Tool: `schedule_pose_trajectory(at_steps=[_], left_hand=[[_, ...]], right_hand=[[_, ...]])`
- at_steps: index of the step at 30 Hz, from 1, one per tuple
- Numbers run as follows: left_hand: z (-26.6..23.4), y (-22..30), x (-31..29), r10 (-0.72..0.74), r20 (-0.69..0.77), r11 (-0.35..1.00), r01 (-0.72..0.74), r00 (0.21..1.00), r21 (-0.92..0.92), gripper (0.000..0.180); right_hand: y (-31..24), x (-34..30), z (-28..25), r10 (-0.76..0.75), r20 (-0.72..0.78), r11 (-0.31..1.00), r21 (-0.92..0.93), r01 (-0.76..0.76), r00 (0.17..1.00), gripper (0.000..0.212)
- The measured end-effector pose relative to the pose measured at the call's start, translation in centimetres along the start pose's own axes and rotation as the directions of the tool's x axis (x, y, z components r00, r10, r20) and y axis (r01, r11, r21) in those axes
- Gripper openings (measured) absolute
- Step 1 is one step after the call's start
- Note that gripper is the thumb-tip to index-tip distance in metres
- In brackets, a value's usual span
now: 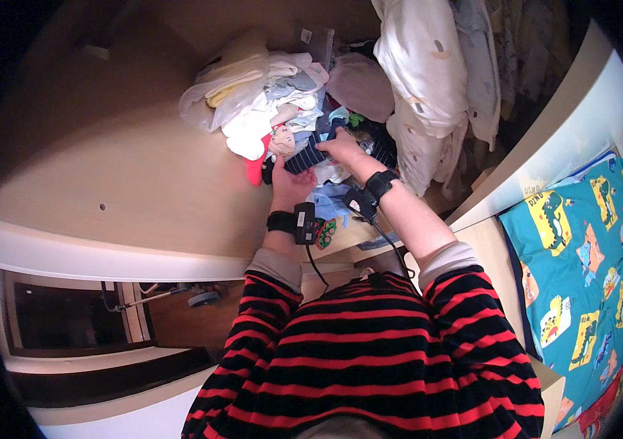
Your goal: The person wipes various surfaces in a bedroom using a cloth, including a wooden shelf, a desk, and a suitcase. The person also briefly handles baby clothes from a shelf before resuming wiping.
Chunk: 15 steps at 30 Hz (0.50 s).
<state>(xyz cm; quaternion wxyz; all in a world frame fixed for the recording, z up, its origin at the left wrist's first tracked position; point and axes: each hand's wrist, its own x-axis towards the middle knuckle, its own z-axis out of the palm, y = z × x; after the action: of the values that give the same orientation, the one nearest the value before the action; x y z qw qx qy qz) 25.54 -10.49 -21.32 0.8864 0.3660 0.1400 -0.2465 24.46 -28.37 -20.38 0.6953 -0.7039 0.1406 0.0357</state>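
Both hands reach into a heap of small clothes on the wooden shelf [70, 175]. My right hand [342, 148] is closed on a dark garment with thin white stripes [303, 159], its thumb lying along the cloth. Palm up, my left hand [292, 183] has its fingers curled at the lower end of the same garment, partly hidden by it. Beside them lie a red piece of cloth [254, 171], a beige patterned piece [281, 140] and white clothes [248, 133]. Light blue cloth [331, 200] sits nearer to me, below my hands.
Pale patterned clothes [421, 66] hang down on the right, close to my right forearm. A clear bag with folded cloth [205, 99] stands behind the heap. Bedding with dinosaur pictures [582, 263] is outside the cabinet's side panel [545, 154]. The shelf has a white front edge [107, 252].
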Motion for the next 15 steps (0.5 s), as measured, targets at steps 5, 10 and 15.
schedule_pose_trajectory(at_steps=[5,10,15], left_hand=[[2.1,0.9,0.6,0.354,0.276,0.933,-0.359,0.894,-0.033,0.054],[0.9,-1.0,2.7,0.199,0.178,0.671,-0.001,0.964,-0.742,0.096],[-2.2,-2.4,8.8,0.574,0.284,0.771,-0.623,0.768,0.128,0.098]], right_hand=[[-3.3,0.8,-0.4,-0.070,0.281,0.754,0.643,-0.133,0.957,0.031],[-5.9,2.1,-2.2,-0.135,0.461,0.693,0.676,-0.249,0.877,0.027],[-3.5,0.7,-1.5,-0.197,0.404,0.677,0.715,-0.174,0.893,0.028]])
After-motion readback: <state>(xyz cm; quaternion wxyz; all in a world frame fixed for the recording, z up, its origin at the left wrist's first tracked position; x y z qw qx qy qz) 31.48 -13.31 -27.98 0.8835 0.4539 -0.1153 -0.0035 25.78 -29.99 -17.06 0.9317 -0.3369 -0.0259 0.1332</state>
